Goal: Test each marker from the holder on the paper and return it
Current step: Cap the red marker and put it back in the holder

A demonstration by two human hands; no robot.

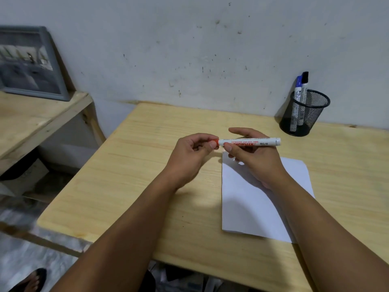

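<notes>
Two markers in holder: a blue-capped marker (pixel 298 87) and a black-capped marker (pixel 304 85) stand upright in the black mesh holder (pixel 304 114) at the far right corner of the tabletop (pixel 147 186), against the wall.
Marker in hand: I see one red marker (pixel 249 142) out of the holder, lying level above the top edge of the paper (pixel 252 207), red cap end to the left.
Paper: white sheet flat on the tabletop, front right; no ink marks visible on the part I can see, though the hands and forearms cover some of it.
Progress: by my judgement early. No test stroke is on show, the red marker is not yet returned, and the other two appear to remain.
Left hand: the left hand (pixel 192 153) has thumb and fingertips closed around the red cap; I cannot tell whether the cap is seated or partly drawn.
Right hand: the right hand (pixel 252 159) has thumb and fingers closed on the white barrel near the cap end, wrist raised above the paper.
Step in hand: likely uncapping or recapping; I cannot say which.
</notes>
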